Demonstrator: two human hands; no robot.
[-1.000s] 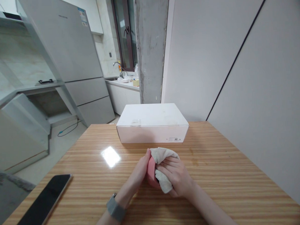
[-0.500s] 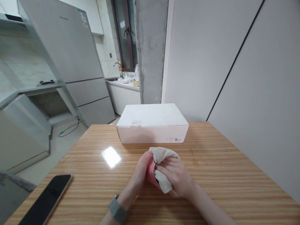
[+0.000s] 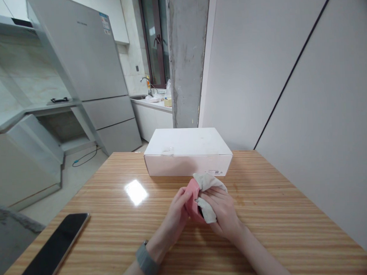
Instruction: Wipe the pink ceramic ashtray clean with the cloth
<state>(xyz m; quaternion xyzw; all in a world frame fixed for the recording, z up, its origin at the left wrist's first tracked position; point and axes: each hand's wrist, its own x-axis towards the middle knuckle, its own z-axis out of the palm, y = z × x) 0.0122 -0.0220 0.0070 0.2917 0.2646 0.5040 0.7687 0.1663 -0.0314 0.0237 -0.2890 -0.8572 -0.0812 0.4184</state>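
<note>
My left hand grips a small pink object, held just above the wooden table. My right hand is closed on a crumpled beige cloth and presses it against the pink object's right side. Most of the pink object is hidden between the hands, so its shape is unclear. A grey watch is on my left wrist.
A closed white box lies on the table just beyond the hands. A dark phone rests face up near the table's left front edge. A grey wall runs along the right. A fridge and kitchen counter stand beyond the table.
Both hands have shifted slightly right and away from me with the pink object and cloth. The pink object now shows more above my left hand's fingers.
</note>
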